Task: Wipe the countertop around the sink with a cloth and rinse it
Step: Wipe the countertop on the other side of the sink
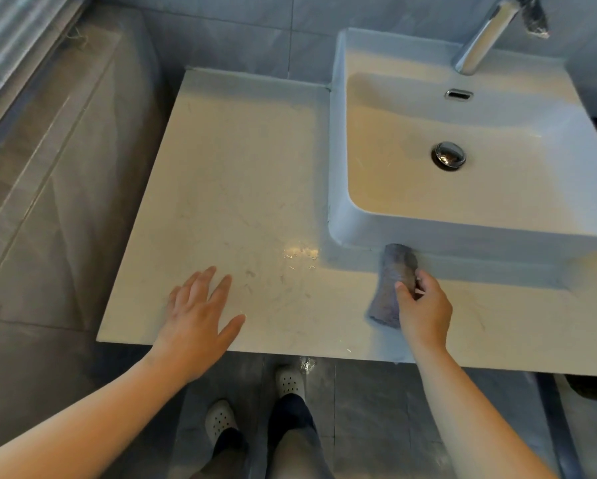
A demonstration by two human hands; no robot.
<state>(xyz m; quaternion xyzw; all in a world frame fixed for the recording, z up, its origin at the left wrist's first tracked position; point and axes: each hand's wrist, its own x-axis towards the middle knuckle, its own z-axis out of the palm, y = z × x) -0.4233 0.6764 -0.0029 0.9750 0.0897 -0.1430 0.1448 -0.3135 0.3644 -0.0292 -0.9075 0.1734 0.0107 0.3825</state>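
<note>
- Left hand (196,312): fingers spread and straight, holding nothing, over the front left of the tabletop (228,174). Probably a brace while the other arm works. Can't tell whether the palm actually bears down or just hovers.
- Wet patch (300,254): a glossy smear between the two hands, just off the sink's front-left corner. The surface around it reads matte, with faint veining or marks that I can't separate from dirt.
- Cloth (392,274): grey-blue, bunched into a narrow roll. It lies on the tabletop strip in front of the sink, with its far end touching the base of the sink's front wall. A narrow fold suits that tight strip, and the seam there is a likely spot for grime.
- Right hand (424,305): grips the cloth's right edge, thumb on top, fingers curled round it. The fingertips and the cloth's underside are hidden.
- Sink (338,133): a raised white basin sitting on the tabletop, its right part cut off by the frame. The drain plug (448,155) may be closed, but I can't confirm it.
- Faucet (483,39): top cropped, no water visible. Something grey is wrapped on the upper part, unidentifiable.
- Judgement: wiping is mid-way and the rinse is not yet done. The tabletop right of the sink is mostly out of view, so coverage there is unknown.
</note>
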